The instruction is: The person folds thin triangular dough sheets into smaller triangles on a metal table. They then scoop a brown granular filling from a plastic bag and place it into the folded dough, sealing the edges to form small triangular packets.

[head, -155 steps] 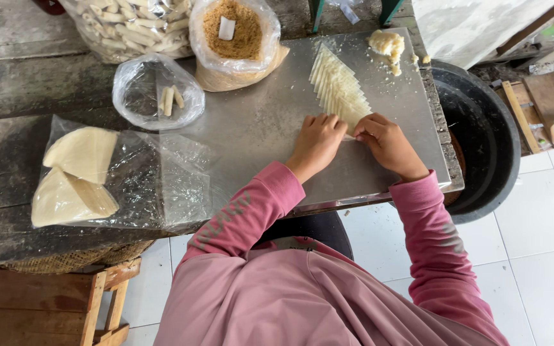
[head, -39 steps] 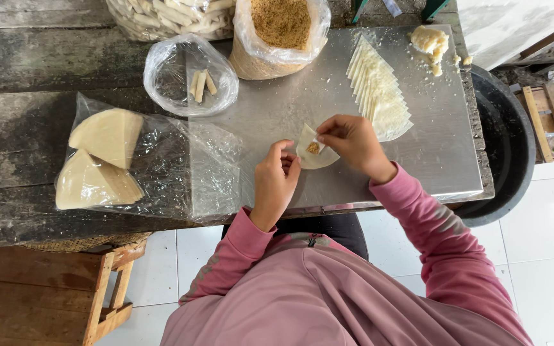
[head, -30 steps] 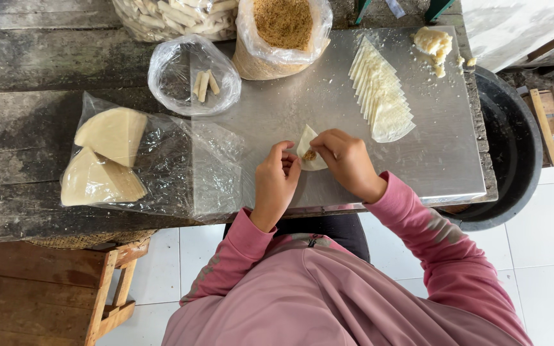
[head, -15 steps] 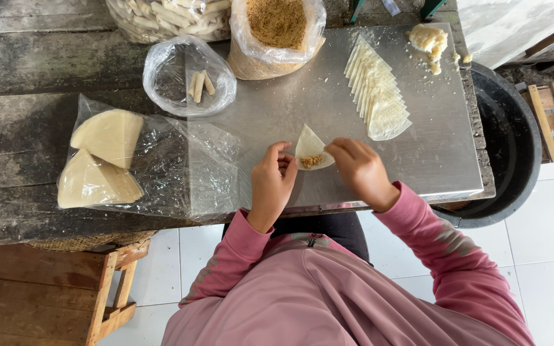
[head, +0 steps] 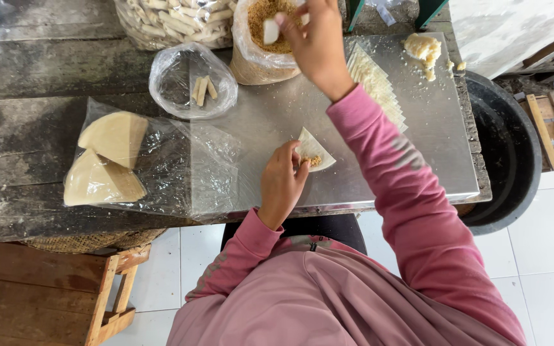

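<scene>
A triangular pastry wrapper (head: 315, 148) with a small heap of brown filling lies on the metal sheet (head: 418, 166). My left hand (head: 281, 181) rests on its left edge, fingertips pinning it down. My right hand (head: 313, 40) is stretched out over the plastic bag of brown crumbly filling (head: 263, 32), pinching a small white scoop (head: 270, 30). A fanned row of cut wrappers (head: 377, 84) lies under my right forearm.
A plastic sheet carries two wedge stacks of wrappers (head: 105, 160). A small open bag (head: 192, 81) holds a few finished rolls; a large bag of rolls (head: 171, 20) stands behind. A dough lump (head: 421, 48) sits far right. A black basin (head: 504, 147) stands beside the table.
My right hand has left the wrapper and reached up to the filling bag, taking the white scoop. My left hand stays on the wrapper, which now lies flat.
</scene>
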